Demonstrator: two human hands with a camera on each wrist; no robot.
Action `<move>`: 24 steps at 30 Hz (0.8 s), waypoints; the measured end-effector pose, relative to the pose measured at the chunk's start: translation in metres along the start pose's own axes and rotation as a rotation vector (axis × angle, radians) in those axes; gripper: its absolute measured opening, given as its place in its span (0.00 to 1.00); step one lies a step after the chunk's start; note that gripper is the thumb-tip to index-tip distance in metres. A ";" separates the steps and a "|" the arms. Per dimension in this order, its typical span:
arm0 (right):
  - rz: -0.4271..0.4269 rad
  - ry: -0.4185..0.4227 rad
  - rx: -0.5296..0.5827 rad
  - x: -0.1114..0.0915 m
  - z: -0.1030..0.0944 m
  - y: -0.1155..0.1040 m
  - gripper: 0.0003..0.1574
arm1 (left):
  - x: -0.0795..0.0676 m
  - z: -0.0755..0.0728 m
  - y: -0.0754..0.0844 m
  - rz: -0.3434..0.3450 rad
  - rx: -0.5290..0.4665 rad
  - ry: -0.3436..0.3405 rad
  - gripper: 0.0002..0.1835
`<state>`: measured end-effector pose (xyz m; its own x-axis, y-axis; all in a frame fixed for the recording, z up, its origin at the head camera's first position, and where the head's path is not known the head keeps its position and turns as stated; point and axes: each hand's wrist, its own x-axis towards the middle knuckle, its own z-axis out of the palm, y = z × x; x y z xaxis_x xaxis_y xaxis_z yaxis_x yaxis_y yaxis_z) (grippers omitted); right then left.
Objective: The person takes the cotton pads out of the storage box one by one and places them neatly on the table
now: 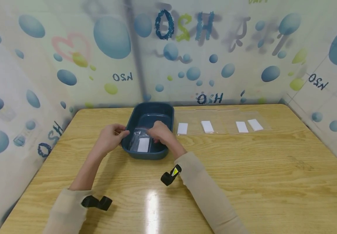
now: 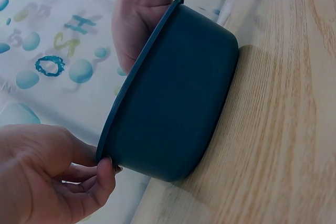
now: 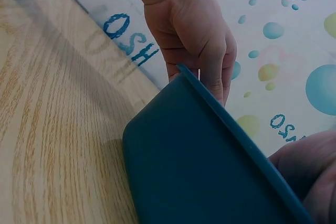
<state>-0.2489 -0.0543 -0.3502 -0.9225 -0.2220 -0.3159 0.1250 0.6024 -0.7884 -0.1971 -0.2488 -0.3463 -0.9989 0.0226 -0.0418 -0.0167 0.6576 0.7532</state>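
Note:
A dark blue plastic bin (image 1: 148, 155) stands on the table. My left hand (image 1: 111, 138) pinches its left rim between thumb and fingers, as the left wrist view shows with the same hand (image 2: 50, 177) at the lip. Inside the bin lies a clear plastic bag (image 1: 134, 141) with a white rectangle (image 1: 143, 145) in it. My right hand (image 1: 161, 132) reaches over the right wall, fingers curled at the bag's upper right corner. The wall hides those fingertips in the right wrist view, where only part of the right hand (image 3: 315, 174) shows.
Right of the bin, clear plastic bags (image 1: 224, 116) lie in a row along the back of the wooden table (image 1: 230, 165), with several white rectangles (image 1: 207, 126) in them. A patterned wall covering (image 1: 192, 58) rises directly behind the table. Black wrist mounts (image 1: 96, 202) sit on both sleeves.

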 end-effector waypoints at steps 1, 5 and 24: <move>0.002 -0.001 -0.004 0.000 0.000 0.000 0.12 | 0.000 0.000 0.000 0.001 0.001 0.001 0.20; 0.004 -0.004 -0.026 0.000 0.002 0.000 0.14 | 0.001 0.000 -0.001 0.004 0.003 0.002 0.20; -0.004 -0.042 0.041 -0.011 0.000 -0.004 0.13 | 0.000 0.001 0.001 0.006 0.008 0.003 0.20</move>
<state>-0.2394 -0.0541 -0.3435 -0.9070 -0.2567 -0.3339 0.1373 0.5694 -0.8105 -0.1973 -0.2478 -0.3464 -0.9991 0.0247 -0.0352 -0.0100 0.6635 0.7481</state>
